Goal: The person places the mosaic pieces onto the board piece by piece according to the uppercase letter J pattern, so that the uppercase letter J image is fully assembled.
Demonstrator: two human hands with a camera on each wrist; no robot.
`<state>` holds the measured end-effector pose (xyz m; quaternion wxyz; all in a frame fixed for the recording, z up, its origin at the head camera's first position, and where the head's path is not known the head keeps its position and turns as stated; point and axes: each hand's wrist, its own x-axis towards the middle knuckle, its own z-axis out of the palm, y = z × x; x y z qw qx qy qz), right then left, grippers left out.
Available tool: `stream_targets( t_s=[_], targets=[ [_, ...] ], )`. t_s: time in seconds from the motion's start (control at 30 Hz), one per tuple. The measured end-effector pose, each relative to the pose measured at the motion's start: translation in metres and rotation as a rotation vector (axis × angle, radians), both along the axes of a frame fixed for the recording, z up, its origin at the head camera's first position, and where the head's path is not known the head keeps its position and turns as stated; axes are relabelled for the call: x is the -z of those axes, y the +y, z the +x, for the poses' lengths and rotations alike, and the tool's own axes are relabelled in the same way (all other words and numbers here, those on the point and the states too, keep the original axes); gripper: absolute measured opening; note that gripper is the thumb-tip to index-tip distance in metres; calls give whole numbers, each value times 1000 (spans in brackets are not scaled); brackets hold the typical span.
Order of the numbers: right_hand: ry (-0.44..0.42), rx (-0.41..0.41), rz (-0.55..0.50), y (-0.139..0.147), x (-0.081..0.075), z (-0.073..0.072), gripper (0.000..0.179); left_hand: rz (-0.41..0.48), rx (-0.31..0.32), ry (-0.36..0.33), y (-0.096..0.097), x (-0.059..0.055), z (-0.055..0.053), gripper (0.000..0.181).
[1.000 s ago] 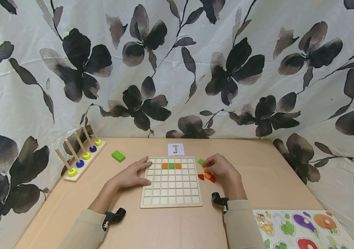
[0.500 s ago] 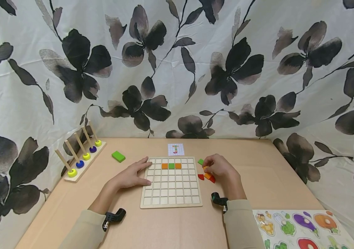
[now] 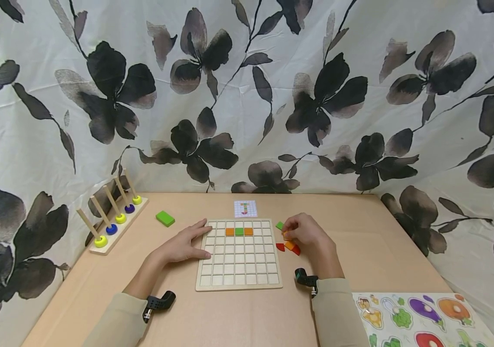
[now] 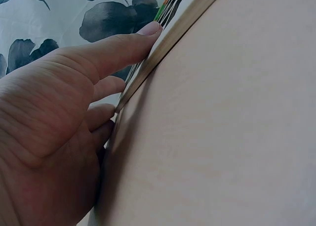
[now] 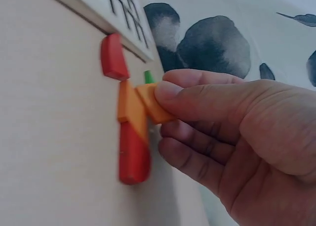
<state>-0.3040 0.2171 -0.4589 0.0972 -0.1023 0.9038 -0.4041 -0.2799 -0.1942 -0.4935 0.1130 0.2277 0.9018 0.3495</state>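
A pale wooden grid board [image 3: 239, 270] lies on the table, with an orange, a green and an orange square block [image 3: 239, 232] side by side in an upper row. My left hand [image 3: 182, 245] rests at its left edge; in the left wrist view the thumb [image 4: 123, 50] lies on the rim and the other fingers are at the side. Right of the board, my right hand [image 3: 309, 236] pinches an orange block [image 5: 155, 105] between thumb and fingers. Near it lie a red curved block [image 5: 113, 57], another orange block [image 5: 129, 105], a red block [image 5: 133, 159] and a partly hidden green block [image 3: 280, 225].
A pattern card [image 3: 245, 208] lies behind the board. At left are a larger green block [image 3: 165, 218] and a peg stand [image 3: 118, 226] with yellow and blue rings. A sheet of vegetable pictures [image 3: 425, 318] lies at front right. A floral cloth [image 3: 264, 96] hangs behind the table.
The right hand has shifted very slightly upward in the head view. The left hand and the board stay in place.
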Motion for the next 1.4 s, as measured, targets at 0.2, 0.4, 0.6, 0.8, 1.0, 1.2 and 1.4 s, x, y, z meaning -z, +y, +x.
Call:
stream_targets(
  t_s=[0.2,0.4,0.6,0.8,1.0,1.2,1.4],
  targets=[
    [23,19,-23,-1,-7,1,14,0,-2,4,-1,0,0,93],
    [15,27,-73,-5,-8,-1,17,-6,-6,3,0,0,-1,93],
    [-6,12,-121,-11,-9,-1,18,-7,-10,1,0,-1,0,93],
    [12,6,-137,-17,-10,-1,19,1,-4,-1,0,0,0,93],
    [88,-51,-151,-26,-14,0,20,2,-5,-4,0,1,-1,93],
    [121,-67,-183,-36,-18,3,20,7,-5,-9,1,1,0,93],
    [157,-61,-229,-45,-16,1,20,8,-9,-12,0,1,0,93]
  ],
)
